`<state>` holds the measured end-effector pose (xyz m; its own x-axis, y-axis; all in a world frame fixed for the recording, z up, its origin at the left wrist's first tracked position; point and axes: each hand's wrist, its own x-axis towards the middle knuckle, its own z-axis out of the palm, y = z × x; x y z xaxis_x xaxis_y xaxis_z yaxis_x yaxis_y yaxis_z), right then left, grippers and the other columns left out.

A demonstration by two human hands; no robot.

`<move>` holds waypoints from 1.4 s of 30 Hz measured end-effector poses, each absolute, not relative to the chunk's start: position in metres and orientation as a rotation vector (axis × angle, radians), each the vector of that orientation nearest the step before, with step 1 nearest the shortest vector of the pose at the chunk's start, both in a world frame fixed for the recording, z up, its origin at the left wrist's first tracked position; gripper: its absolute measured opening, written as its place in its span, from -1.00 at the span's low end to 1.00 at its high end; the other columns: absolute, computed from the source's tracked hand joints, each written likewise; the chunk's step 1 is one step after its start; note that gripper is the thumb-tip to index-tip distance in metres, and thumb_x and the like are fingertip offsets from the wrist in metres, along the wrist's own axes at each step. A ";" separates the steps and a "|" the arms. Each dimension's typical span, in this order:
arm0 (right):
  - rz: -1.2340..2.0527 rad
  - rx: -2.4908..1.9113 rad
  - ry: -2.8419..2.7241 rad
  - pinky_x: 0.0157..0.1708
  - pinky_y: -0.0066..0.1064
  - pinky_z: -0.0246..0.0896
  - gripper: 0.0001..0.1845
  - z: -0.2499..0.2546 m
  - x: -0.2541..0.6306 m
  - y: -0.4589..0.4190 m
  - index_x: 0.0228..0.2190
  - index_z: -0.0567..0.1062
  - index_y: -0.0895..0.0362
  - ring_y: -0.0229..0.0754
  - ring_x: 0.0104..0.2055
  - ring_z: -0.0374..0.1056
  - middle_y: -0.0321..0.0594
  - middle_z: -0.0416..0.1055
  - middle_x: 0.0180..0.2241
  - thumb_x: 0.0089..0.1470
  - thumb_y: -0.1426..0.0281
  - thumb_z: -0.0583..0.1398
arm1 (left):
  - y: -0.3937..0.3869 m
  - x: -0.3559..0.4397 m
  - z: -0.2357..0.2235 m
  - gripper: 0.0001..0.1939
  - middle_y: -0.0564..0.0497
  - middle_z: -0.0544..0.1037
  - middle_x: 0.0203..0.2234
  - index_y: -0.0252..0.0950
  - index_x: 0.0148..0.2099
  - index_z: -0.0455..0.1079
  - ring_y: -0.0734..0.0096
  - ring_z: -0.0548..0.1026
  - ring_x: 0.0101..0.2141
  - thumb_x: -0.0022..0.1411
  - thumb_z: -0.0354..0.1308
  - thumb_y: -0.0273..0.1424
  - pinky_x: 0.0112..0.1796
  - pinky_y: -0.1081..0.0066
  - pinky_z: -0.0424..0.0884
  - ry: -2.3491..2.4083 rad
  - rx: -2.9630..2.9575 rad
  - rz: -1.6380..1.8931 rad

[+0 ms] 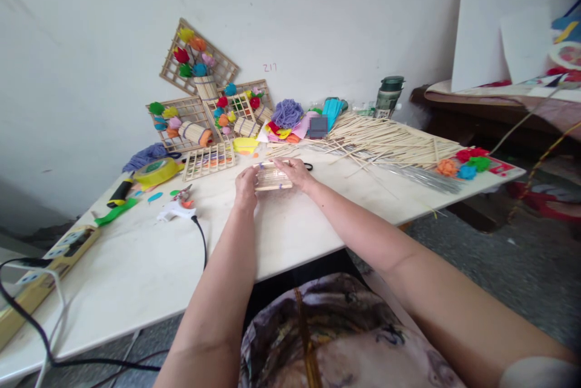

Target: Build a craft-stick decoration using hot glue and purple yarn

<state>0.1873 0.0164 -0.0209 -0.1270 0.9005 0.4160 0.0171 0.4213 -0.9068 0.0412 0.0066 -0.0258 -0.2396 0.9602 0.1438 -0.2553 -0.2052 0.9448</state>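
Pale wood, laid stick beside stick and bound with purple ties [281, 186], makes up the small panel [273, 177] that I view remotely, held between both hands above or against the white table [290, 236]; I cannot tell which. The left hand [246, 185] and right hand [293, 173] pinch its opposite ends; some fingertips are hidden, so I cannot tell how firmly they press. I judge the panel light, stiff along its sticks and more yielding across them, where the bindings join the rows; thin sticks could crack under a hard squeeze. I would favour a gentle hold at the two ends, near the ties. Its long axis appears to run crosswise, from one hand to the other, with one long edge turned to the near side and the face tipped upward. Just beyond the right hand lies a black loop [309, 166]; left of the grip and nearer rests a white glue gun [177, 211]; farther off to the right spreads a heap of loose sticks [394, 140].
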 end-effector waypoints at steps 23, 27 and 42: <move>0.938 -0.892 -1.520 -0.06 -0.31 0.24 -0.53 -0.029 0.188 0.024 -0.24 0.58 0.14 -0.09 -0.09 0.40 -0.23 0.53 -0.23 -0.05 0.07 0.17 | -0.003 0.043 -0.020 -0.76 0.14 0.29 -0.67 -0.34 -0.50 0.36 0.57 0.22 -0.63 -0.22 0.24 -0.29 -0.59 0.51 0.08 1.077 1.061 1.589; 0.988 -0.846 -1.453 -0.11 -0.33 0.26 -0.52 -0.028 0.187 0.023 -0.27 0.58 0.20 -0.10 -0.15 0.41 -0.19 0.53 -0.28 -0.07 0.07 0.18 | -0.003 0.044 -0.020 -0.76 0.14 0.29 -0.66 -0.33 -0.50 0.35 0.58 0.22 -0.62 -0.22 0.24 -0.27 -0.59 0.52 0.07 1.073 1.056 1.566; 0.910 -0.904 -1.507 -0.06 -0.35 0.24 -0.56 -0.025 0.189 0.023 -0.26 0.58 0.16 -0.11 -0.09 0.40 -0.24 0.53 -0.23 -0.02 0.10 0.15 | -0.005 0.045 -0.018 -0.70 0.14 0.32 -0.66 -0.34 -0.43 0.40 0.57 0.25 -0.65 -0.25 0.27 -0.26 -0.61 0.52 0.10 1.042 1.062 1.540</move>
